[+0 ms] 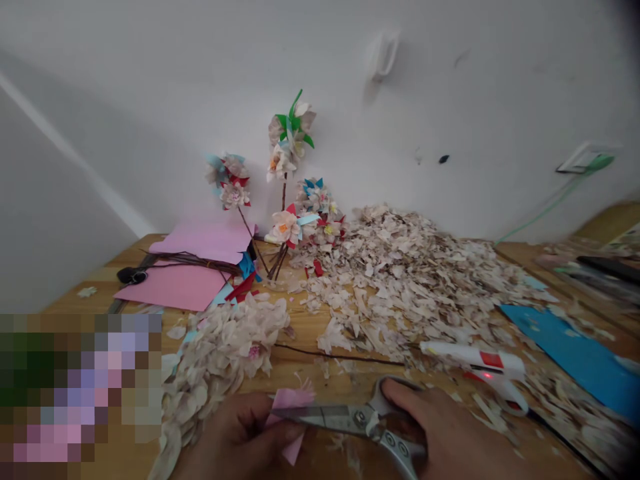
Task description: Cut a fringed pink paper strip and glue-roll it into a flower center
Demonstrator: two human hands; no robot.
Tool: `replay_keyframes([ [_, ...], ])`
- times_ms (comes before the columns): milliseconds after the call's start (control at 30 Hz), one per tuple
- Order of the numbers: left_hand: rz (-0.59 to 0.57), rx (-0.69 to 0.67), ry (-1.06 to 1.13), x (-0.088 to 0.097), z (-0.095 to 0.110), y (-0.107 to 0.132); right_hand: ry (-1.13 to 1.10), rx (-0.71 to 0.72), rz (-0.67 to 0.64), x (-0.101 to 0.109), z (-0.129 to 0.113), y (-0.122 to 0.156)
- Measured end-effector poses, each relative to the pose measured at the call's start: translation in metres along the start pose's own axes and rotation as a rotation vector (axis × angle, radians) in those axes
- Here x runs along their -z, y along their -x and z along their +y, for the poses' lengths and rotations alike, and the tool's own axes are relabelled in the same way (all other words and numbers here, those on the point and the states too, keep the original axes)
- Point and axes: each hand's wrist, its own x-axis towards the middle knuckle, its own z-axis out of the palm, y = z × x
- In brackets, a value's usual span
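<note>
My left hand (240, 437) pinches a small pink paper piece (291, 400) near the table's front edge. My right hand (453, 437) grips a pair of silver scissors (350, 420), thumb through the upper loop. The blades lie across the pink paper, pointing left. A thin dark stem (340, 355) lies on the table just beyond them.
A big heap of pale petal scraps (410, 267) covers the wooden table (310, 327); a smaller pile (225, 353) lies left. Paper flowers on stems (290, 140) lean on the wall. Pink sheets (185, 283), a blue sheet (575, 347) and a white glue gun (475, 360) lie around.
</note>
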Motion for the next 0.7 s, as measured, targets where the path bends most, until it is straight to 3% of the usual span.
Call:
replay_keyframes([
  [200,0.005,0.022,0.058,0.003,-0.013,-0.001,-0.079,0.125,0.040,0.008,-0.007,0.002],
  [433,0.057,-0.034,-0.025,0.000,-0.014,-0.001,-0.091,0.114,0.024,0.008,-0.011,0.002],
  [700,0.119,-0.056,0.039,-0.003,-0.024,-0.003,-0.083,0.081,-0.006,0.005,-0.009,0.002],
])
